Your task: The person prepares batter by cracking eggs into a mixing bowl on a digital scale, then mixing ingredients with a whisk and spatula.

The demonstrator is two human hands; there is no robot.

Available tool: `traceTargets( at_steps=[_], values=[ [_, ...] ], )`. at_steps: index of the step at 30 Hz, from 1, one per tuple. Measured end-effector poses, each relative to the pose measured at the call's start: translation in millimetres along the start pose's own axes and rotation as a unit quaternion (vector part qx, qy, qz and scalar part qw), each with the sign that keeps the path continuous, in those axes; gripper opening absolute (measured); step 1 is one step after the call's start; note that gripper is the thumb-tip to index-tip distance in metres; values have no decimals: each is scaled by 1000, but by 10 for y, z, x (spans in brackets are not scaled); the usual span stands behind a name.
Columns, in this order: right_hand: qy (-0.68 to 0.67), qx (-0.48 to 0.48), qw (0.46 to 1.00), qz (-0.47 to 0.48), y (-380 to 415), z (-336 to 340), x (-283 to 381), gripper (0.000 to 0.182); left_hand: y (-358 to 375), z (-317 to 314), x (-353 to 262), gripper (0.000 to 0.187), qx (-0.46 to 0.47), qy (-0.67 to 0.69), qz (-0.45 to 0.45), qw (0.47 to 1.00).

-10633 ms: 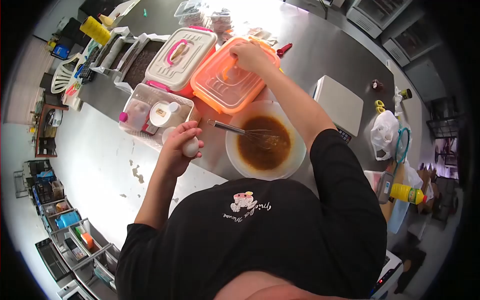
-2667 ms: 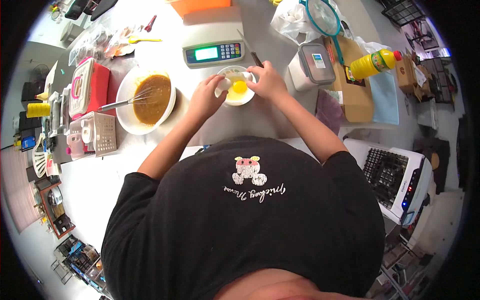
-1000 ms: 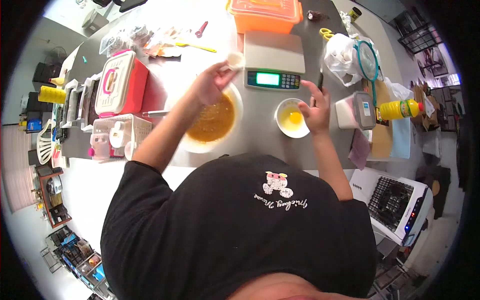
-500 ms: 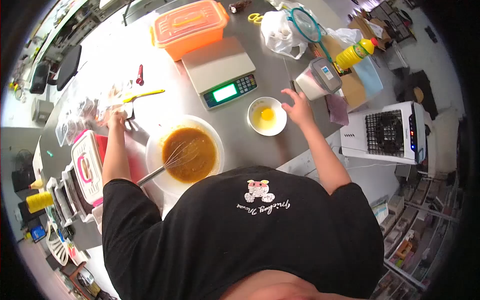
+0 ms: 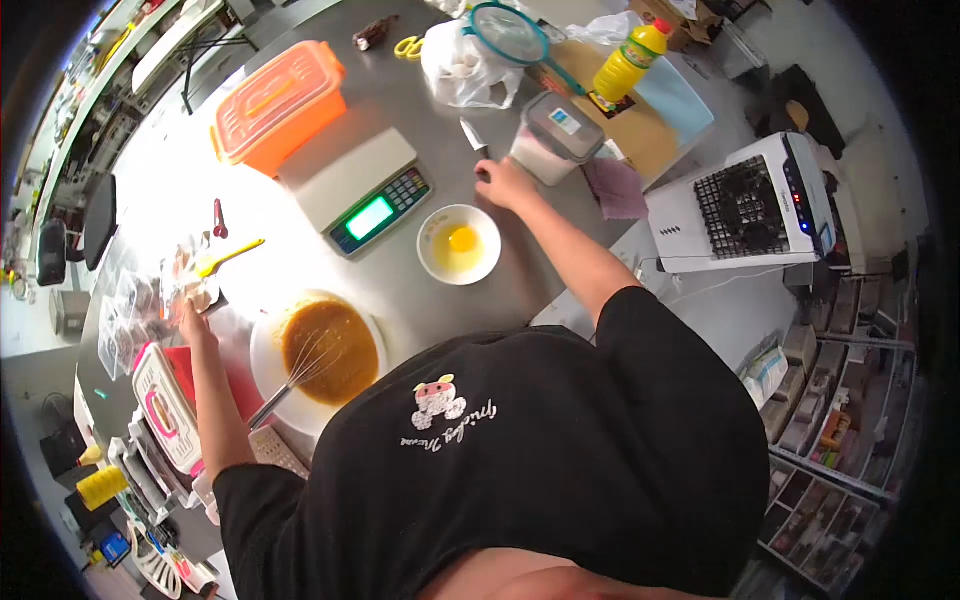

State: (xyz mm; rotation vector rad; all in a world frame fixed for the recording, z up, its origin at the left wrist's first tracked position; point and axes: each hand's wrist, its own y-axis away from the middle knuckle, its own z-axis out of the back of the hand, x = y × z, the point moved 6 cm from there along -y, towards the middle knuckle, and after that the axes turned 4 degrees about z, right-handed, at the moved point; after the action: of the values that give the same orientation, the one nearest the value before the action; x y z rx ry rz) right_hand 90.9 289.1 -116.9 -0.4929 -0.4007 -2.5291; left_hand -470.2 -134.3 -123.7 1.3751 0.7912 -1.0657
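Observation:
My right hand (image 5: 508, 185) has its fingers closed at the dark handle of a small knife (image 5: 474, 136), whose pale blade points away from me on the metal table. Just beside that hand is a lidded clear container of white powder (image 5: 545, 150). A white bowl (image 5: 427, 262) with a raw egg (image 5: 462, 240) sits nearer me. My left hand (image 5: 192, 322) reaches to the clear plastic bags (image 5: 135, 305), close to a yellow-handled spatula (image 5: 232, 256); glare and clutter hide its fingers. A whisk (image 5: 300, 372) leans in a large white bowl (image 5: 266, 350) of brown batter (image 5: 335, 350).
A digital scale (image 5: 350, 180) with a lit display stands mid-table, beside an orange lidded box (image 5: 280, 105). Farther right are a white plastic bag (image 5: 465, 75), a teal-rimmed strainer (image 5: 507, 35) and a yellow oil bottle (image 5: 630, 65). An air cooler (image 5: 745, 205) stands right of the table.
My right hand has gone from beside the egg bowl to the knife handle, its fingers closing. The view has turned and shifted. My left hand remains by the plastic bags.

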Motion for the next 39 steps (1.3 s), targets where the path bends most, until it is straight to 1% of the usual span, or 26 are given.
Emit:
traceTargets(
  at_steps=[2,3,4,6,8,9,10,12,13,14,15,16,18,19,22,24,25,27,28,29,30,32,34,36,37,39],
  values=[
    [16,14,1000,-6,8,31,-48,45,-5,-63,-11,36,106,44,-73,991],
    [9,55,998,-19,164,242,66,49,166,-73,-56,34,76,14,-47,996],
    [17,32,999,-1,265,374,106,47,406,-96,-137,32,45,-17,-20,999],
    [-85,8,992,91,498,641,106,42,717,-229,-215,30,41,-8,-38,998],
    [-141,33,979,146,791,1025,71,37,1082,-354,-311,31,29,-29,-31,999],
    [-200,4,960,194,860,1163,-50,26,1271,-444,-333,31,25,-26,-34,999],
    [-202,4,958,202,906,1288,-213,26,1466,-531,-377,32,18,-26,-42,999],
    [-234,-90,950,186,940,1721,-585,16,1914,-764,-490,33,3,-22,-56,998],
    [-253,-113,948,159,878,1943,-773,14,2232,-938,-538,33,-7,-18,-56,998],
    [-270,-136,944,131,777,2145,-975,12,2483,-1099,-544,34,-17,-15,-55,998],
    [-236,-141,956,105,592,2238,-1203,12,2630,-1208,-504,34,-23,-12,-56,998],
    [-241,-150,953,102,373,2302,-1393,14,2749,-1313,-475,34,-8,-7,-72,997],
    [-202,-183,950,153,-79,2415,-1543,18,3097,-1531,-460,35,9,5,-88,996],
    [-205,-180,948,163,-335,2406,-1585,18,3289,-1629,-435,36,10,-10,-90,996],
    [-175,-160,958,158,-1198,2335,-1522,24,3627,-1762,-323,38,11,-37,-111,993],
    [-136,-243,958,77,-1714,2401,-1513,30,3792,-1791,-225,37,23,-81,-122,989],
    [-139,-241,957,88,-1934,2439,-1479,30,3971,-1843,-245,37,13,-77,-126,989],
    [-106,-252,962,-1,-2336,2512,-1524,35,4289,-1953,-247,35,23,-68,-97,993],
    [-112,-238,965,-4,-2520,2479,-1548,37,4339,-1908,-218,35,11,-62,-104,993],
    [-98,-220,970,21,-2731,2364,-1580,37,4361,-1830,-118,35,2,-62,-81,995],
    [-83,-202,975,45,-2865,2292,-1563,36,4417,-1789,-67,35,-8,-63,-58,996],
    [-123,-212,967,66,-3003,2207,-1571,34,4580,-1738,1,38,-39,-49,-45,997],
    [-99,-230,967,53,-3090,2240,-1548,25,4663,-1650,91,38,-56,-69,-33,995],
    [-64,-266,961,30,-3215,2327,-1536,22,4700,-1599,151,37,-66,-65,-23,995],
    [-63,-263,962,32,-3231,2405,-1471,22,4723,-1598,161,36,-68,-63,-15,996],
    [-69,-348,932,78,-3145,2782,-1267,23,4763,-1707,85,36,-66,-65,-22,995]
  ],
)
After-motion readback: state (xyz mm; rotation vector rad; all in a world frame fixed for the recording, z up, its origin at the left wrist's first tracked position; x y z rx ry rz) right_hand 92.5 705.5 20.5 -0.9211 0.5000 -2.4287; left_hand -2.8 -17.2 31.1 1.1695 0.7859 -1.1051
